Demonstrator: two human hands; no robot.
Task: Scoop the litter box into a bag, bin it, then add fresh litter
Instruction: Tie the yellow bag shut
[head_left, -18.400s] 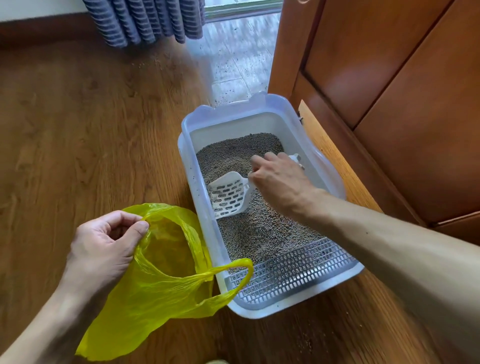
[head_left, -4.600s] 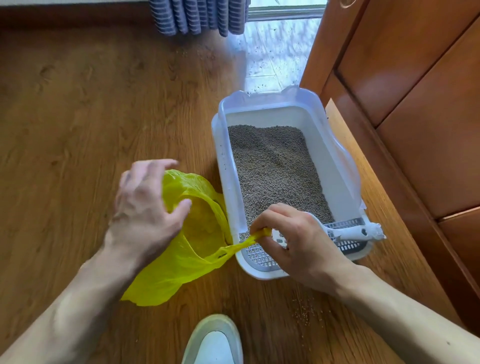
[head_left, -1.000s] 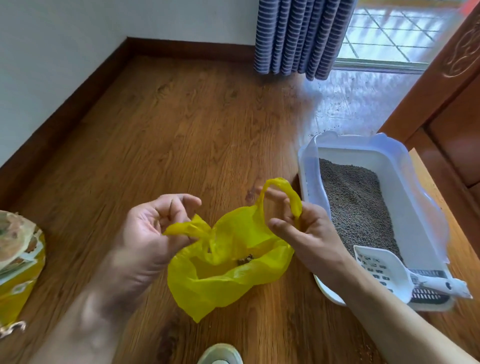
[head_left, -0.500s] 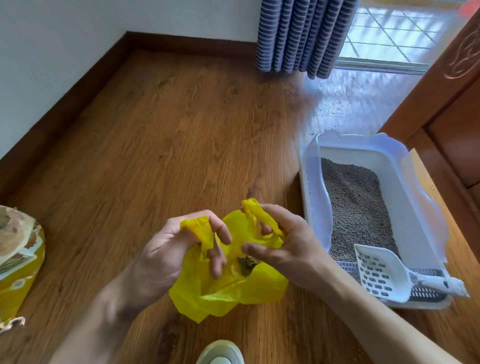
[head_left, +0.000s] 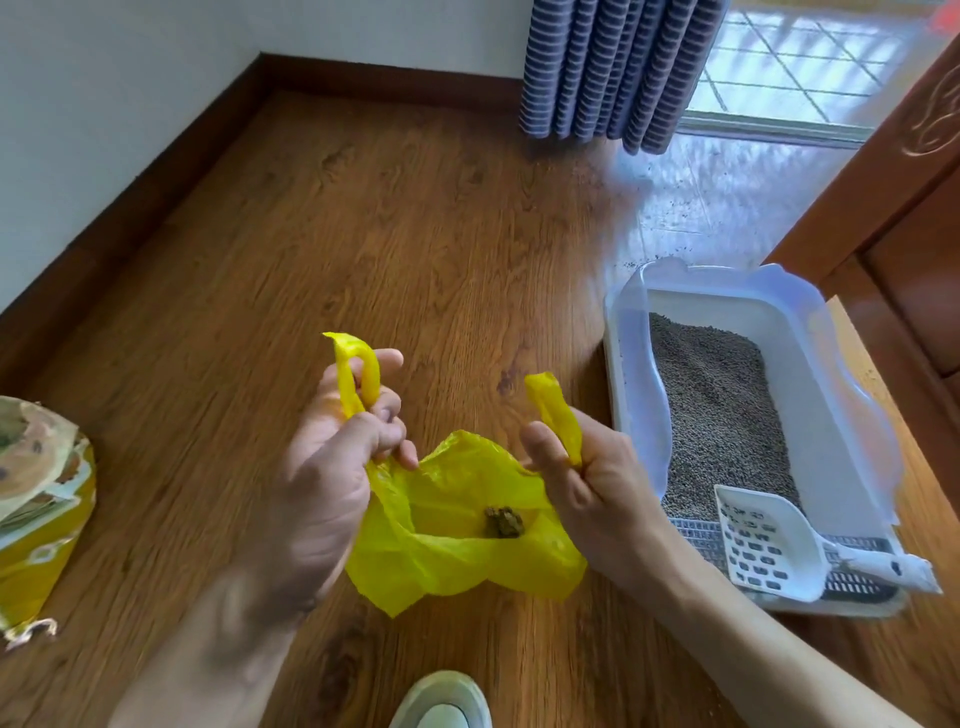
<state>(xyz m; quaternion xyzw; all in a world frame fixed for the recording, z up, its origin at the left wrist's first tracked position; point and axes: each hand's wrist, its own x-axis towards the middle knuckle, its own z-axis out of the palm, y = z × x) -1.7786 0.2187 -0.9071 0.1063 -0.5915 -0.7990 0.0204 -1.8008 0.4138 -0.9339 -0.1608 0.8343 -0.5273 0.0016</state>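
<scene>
Head view, left hand (head_left: 322, 467) and right hand (head_left: 592, 483) each pinching a handle of the yellow bag (head_left: 457, 540) above the floor (head_left: 415, 234), brown clump (head_left: 503, 521) inside, litter box (head_left: 831, 395) on the right, white scoop (head_left: 763, 551) at its near end.

Home room: wood floor (head_left: 415, 234), curtain (head_left: 613, 67), litter box (head_left: 831, 374).
</scene>
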